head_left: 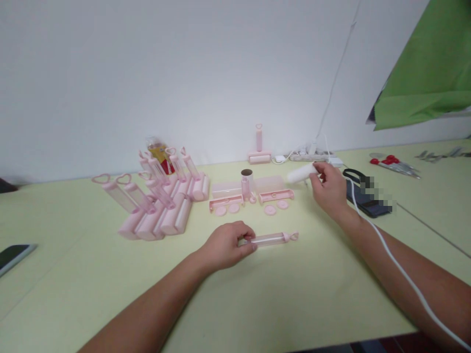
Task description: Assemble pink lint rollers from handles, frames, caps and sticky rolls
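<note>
My left hand pinches the end of a clear pink lint roller handle with a heart-shaped loop, low over the front of the table. A white lint roll is gripped at its right end by my right hand, farther back. Between the hands and the wall, another roll stands upright with its brown cardboard core showing. Beside it are two pink roller frames, several round pink caps and clear pink covers.
Several assembled pink lint rollers lie grouped at the left; one more lint roller leans on the wall. A power strip, red-handled scissors and a dark pouch-like item are on the right. A white cable crosses my right forearm.
</note>
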Motion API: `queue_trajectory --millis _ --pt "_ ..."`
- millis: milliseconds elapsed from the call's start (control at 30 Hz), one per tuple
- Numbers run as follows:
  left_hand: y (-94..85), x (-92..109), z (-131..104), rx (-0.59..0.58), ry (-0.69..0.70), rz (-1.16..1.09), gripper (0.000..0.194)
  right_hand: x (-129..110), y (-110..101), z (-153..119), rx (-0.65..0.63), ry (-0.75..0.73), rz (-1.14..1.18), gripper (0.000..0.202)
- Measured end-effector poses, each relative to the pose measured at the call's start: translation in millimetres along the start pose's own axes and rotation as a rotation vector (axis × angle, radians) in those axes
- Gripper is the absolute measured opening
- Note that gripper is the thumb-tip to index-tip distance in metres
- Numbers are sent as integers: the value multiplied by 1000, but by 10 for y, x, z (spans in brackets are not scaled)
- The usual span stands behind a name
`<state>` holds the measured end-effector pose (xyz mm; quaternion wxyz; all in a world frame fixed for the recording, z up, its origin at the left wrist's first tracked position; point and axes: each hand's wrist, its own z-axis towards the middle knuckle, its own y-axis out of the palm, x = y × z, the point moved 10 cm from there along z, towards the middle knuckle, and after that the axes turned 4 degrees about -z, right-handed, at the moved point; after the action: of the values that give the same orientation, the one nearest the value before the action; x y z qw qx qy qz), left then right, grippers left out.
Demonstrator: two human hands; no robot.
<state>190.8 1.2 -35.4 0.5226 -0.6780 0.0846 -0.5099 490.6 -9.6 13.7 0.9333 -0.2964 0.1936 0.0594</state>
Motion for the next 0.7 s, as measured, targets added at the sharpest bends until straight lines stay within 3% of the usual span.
queue_trajectory --millis 100,200,267,400,467,567,633,700 --pt "2 8 0 3 10 9 21 -42 -248 22 145 68 137 31" --pt "14 40 -4 -8 19 20 24 -101 -301 -23 168 179 456 33" --pt "5 38 -7 3 1 23 30 -191 -144 -129 47 299 726 31" --pt "-112 17 -12 145 -19 -10 59 -720 370 -619 -464 550 1163 30" --pt "-186 97 -20 236 74 -56 71 -983 485 -868 -642 613 1211 30" --pt "-277 296 -71 322 281 -145 64 -1188 560 -1084 -807 634 1155 26" --pt "-330 388 -115 350 359 -196 53 -1161 559 -1074 -832 559 1021 23" --pt "-407 391 -152 399 347 -255 47 -1048 493 -924 -758 376 797 20"
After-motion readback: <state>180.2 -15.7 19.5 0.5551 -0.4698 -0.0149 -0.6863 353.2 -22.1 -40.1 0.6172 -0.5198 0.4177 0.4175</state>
